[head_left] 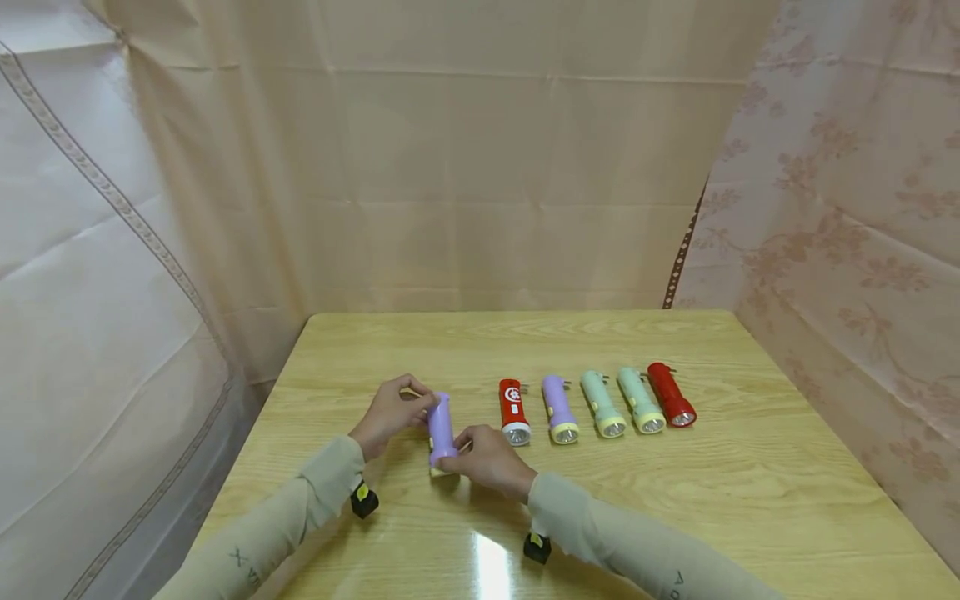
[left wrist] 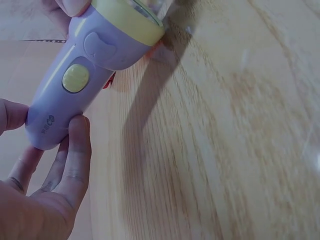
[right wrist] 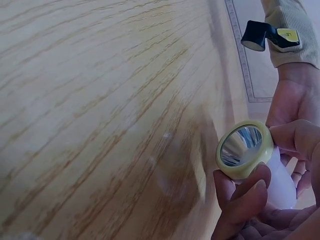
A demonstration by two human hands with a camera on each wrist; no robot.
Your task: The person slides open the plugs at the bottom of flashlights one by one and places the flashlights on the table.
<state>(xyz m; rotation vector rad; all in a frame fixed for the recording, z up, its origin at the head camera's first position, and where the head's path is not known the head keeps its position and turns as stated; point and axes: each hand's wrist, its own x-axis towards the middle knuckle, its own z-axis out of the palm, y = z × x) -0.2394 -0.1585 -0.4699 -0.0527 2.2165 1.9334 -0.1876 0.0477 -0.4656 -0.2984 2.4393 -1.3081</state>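
Observation:
Both hands hold one purple flashlight with a pale yellow head, left of a row of flashlights. At its tail end, the left hand pinches it between thumb and fingers. Near the yellow head, the right hand grips it. The left wrist view shows a yellow button on the purple body and a small dark print by the tail. In the right wrist view the silver reflector faces the camera, with right fingers around the yellow rim.
Right of the hands lie a red flashlight with a white head, another purple one, two mint green ones and a plain red one. They rest on a wooden table. Curtains hang behind.

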